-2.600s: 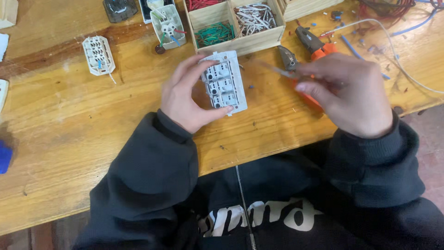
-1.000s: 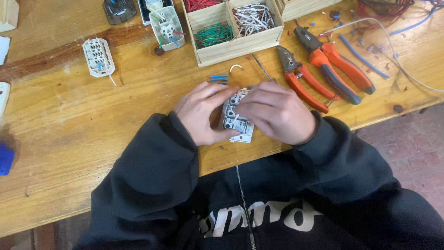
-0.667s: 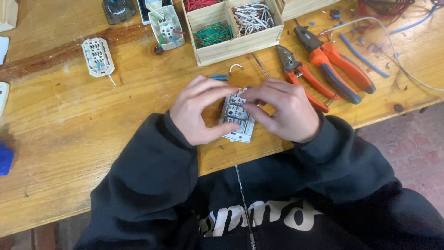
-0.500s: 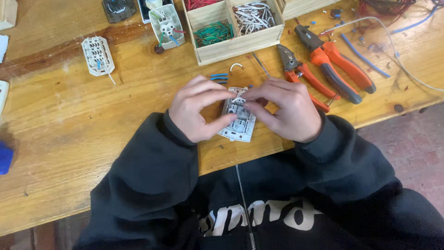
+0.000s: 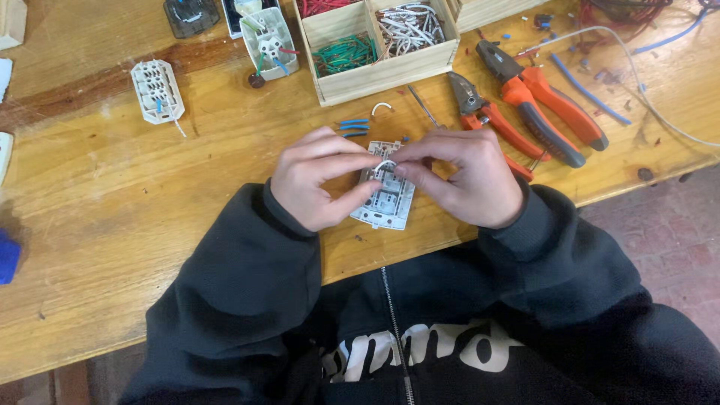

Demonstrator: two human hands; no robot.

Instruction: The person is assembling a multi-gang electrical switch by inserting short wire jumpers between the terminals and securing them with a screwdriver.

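- Left hand (image 5: 319,180) steadies the white switch block (image 5: 384,196) on the wooden bench (image 5: 112,210), thumb and fingers closed around its edge.
- Right hand (image 5: 465,176) pinches a short white wire (image 5: 385,164) over the block's top; whether its end sits in a terminal is hard to tell.
- Orange pliers (image 5: 540,105) lie just right of the hands, blue wire bits (image 5: 352,126) just beyond.

Both thumbs and fingertips cover the near-left and upper parts of the white plastic switch module (image 5: 384,196), so how the short curved white wire piece (image 5: 385,163) meets its terminals cannot be told. Far left of the grip, a blue object (image 5: 7,256) is cut off by the edge.
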